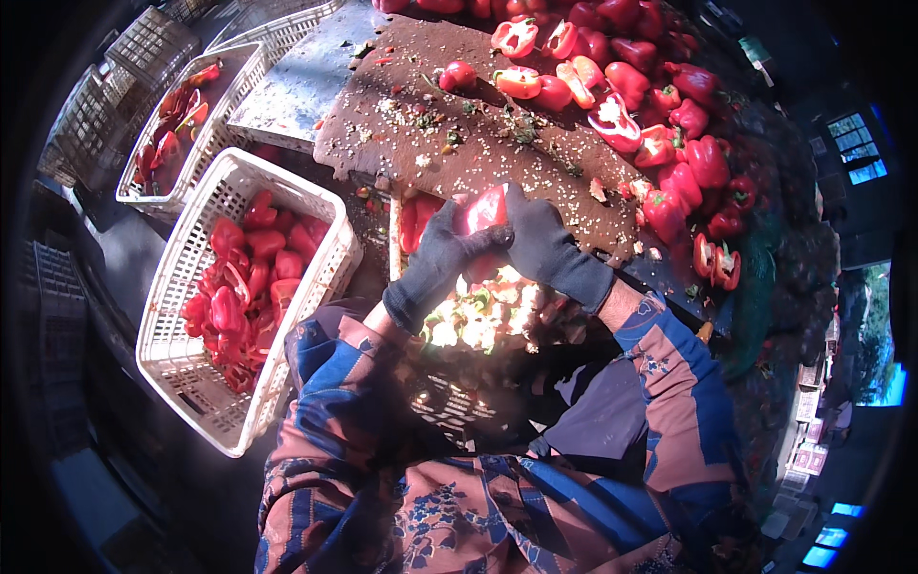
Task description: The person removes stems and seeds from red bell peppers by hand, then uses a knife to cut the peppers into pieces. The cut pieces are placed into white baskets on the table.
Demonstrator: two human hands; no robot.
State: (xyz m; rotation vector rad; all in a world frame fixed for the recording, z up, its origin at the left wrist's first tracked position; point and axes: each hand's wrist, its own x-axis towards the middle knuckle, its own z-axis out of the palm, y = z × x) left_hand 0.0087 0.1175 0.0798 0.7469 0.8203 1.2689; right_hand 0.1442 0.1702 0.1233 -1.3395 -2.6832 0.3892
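Observation:
Both hands wear dark gloves and meet around a red bell pepper (485,210) above a basket of pale pepper cores (495,316). My left hand (448,247) grips it from the left. On its right side is my right hand (541,240), its fingers largely hidden; whether it holds a tool cannot be seen. Beyond them lies a brown, seed-strewn work board (430,136). Whole and cut red peppers (667,143) are heaped along its far and right sides. A white plastic crate (240,161) at the left holds red pepper pieces (247,287).
Another white crate (193,64) with pepper pieces stands at the upper left, near stacked crates (147,50). A metal sheet (301,72) adjoins the board. More red pieces (419,219) lie in a container just left of my hands. Green netting (753,294) hangs at the right.

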